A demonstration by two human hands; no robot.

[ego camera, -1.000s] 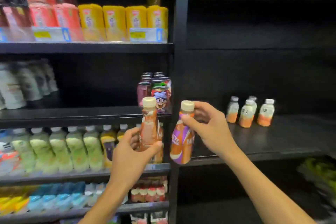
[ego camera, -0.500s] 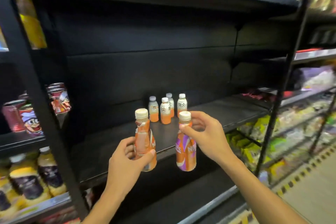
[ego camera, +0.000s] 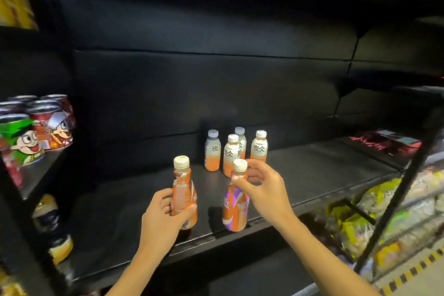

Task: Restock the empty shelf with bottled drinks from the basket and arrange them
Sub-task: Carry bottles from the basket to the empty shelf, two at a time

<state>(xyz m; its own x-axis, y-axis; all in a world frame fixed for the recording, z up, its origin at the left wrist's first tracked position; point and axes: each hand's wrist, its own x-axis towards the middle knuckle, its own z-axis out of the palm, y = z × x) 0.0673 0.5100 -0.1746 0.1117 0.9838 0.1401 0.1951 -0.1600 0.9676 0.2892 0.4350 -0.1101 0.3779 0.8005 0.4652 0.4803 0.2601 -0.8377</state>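
Gripping the orange bottle [ego camera: 183,196] is the left hand [ego camera: 163,220]; the right hand [ego camera: 265,191] is pinching the purple bottle [ego camera: 235,209] (neck) above the shelf [ego camera: 312,175].

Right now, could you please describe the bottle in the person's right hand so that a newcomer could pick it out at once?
Find the wide black shelf in the middle bay, where four white-and-orange bottles stand near the back. At its front edge two taller bottles are held side by side. The right hand pinches the purple-and-orange bottle by its neck; its purple swirl sets it apart from the all-orange bottle in the left hand.
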